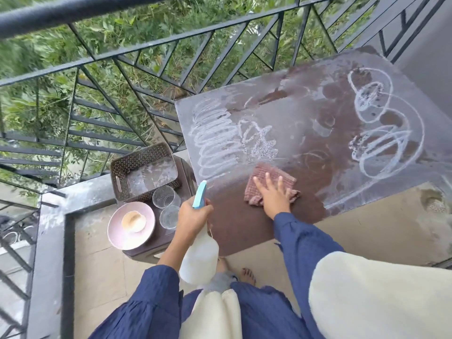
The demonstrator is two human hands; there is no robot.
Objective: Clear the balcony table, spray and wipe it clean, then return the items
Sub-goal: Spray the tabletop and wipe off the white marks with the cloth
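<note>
A person's right hand (271,194) presses flat, fingers spread, on a pink waffle cloth (289,182) at the near left of the brown balcony table (281,118). The tabletop is wet in patches, chalk-scribbled, and cut off at the right edge. The left hand (193,217) grips the neck of a spray bottle (200,255), hiding its trigger. To the left, a basket (144,157), two glasses (166,196), and a pink plate (117,231) bearing a small bowl (134,220) cover most of a low stool (168,234).
</note>
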